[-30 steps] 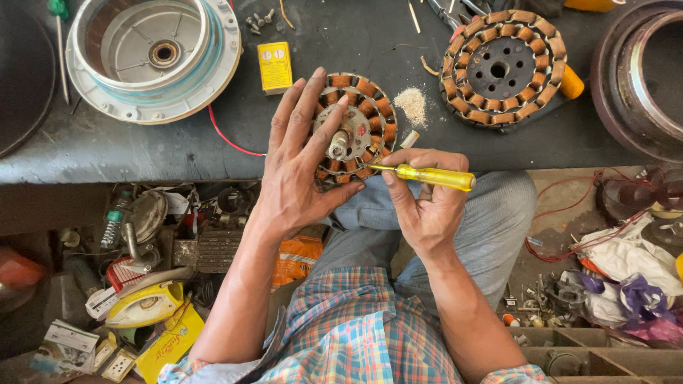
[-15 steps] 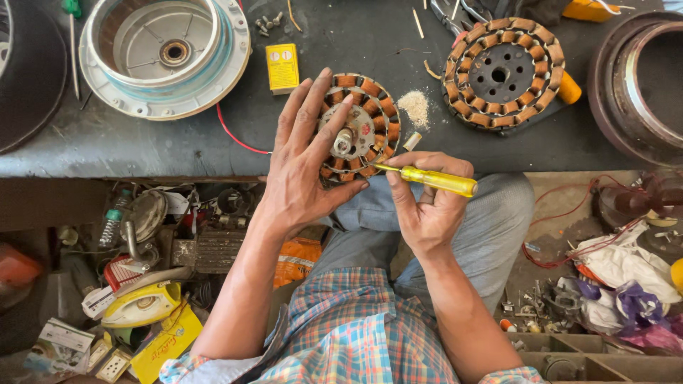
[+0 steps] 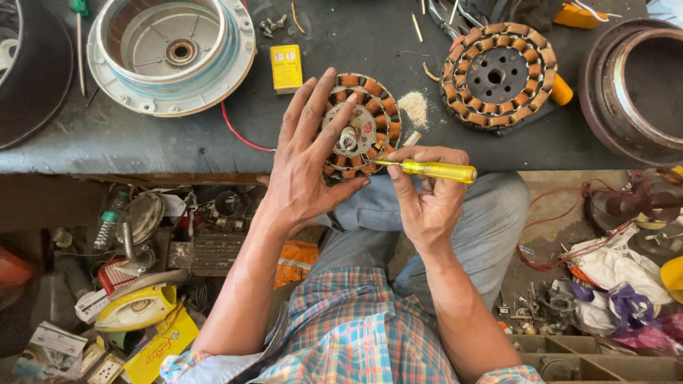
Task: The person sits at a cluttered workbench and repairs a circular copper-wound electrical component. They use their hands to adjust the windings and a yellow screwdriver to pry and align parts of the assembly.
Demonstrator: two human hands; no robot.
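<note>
A round stator with copper windings [image 3: 373,114] lies at the near edge of the dark workbench [image 3: 142,142]. My left hand [image 3: 306,156] rests flat on it, fingers spread across its left half, and holds it still. My right hand [image 3: 427,192] grips a screwdriver with a yellow handle [image 3: 434,170]; its tip points left into the windings at the stator's lower rim. A red wire [image 3: 238,135] runs from under my left hand across the bench.
A second wound stator [image 3: 498,75] lies at the back right, a white motor housing [image 3: 171,50] at the back left, a dark round cover [image 3: 633,85] at far right. A small yellow box [image 3: 286,67] and sawdust pile [image 3: 414,108] sit between. Clutter, including a yellow iron [image 3: 135,306], fills the floor.
The view has shifted slightly. Both hands stay on the stator and the screwdriver, with no clear movement between them.
</note>
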